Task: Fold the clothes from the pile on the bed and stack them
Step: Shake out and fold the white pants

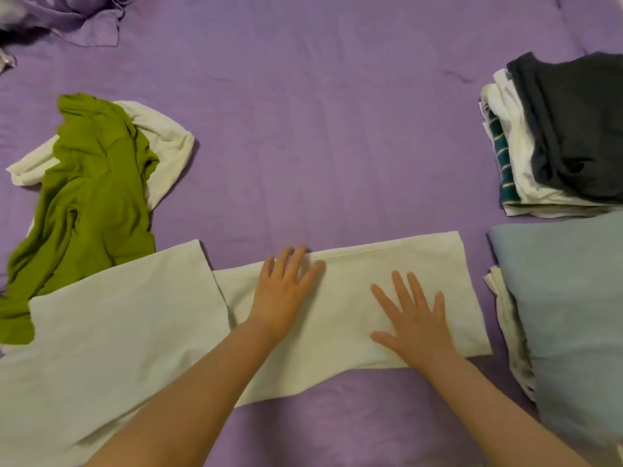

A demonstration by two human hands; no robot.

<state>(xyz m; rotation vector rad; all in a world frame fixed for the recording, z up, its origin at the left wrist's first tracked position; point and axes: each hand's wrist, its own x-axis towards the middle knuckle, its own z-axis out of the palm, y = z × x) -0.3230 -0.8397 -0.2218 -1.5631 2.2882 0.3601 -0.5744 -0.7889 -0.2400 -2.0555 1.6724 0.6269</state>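
Two hands flatten a white garment on a purple bed.
Left hand and right hand press open-palmed on the white garment; folded stack lies beyond its right end.

Colours on the bed

The bed sheet was purple; the flattened garment white, the crumpled top olive green. The stack showed charcoal, white and teal-and-white stripes; the folded piece pale blue.
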